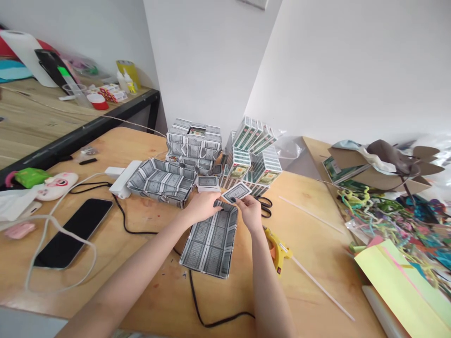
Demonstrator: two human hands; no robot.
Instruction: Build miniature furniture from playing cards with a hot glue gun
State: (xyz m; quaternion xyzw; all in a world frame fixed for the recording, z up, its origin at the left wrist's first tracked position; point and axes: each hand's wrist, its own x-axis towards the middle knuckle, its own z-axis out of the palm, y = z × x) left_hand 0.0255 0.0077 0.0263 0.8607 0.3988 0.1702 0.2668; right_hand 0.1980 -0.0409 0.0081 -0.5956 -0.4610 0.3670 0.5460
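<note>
Just above the far rim of a card tray (211,241) built from patterned card backs, a single playing card (237,191) is held tilted, back up. The right hand (251,212) has its grip pinched narrow on the card's lower edge. The left hand (202,206) closes its grip on the tray's far rim. The tray lies on the wooden tabletop (310,244), over a black cable (197,305). A small loose deck (207,183) and a second card tray (162,180) sit just beyond; scissors (265,206) and a yellow glue gun (278,248) lie right, a phone (73,232) well left.
</note>
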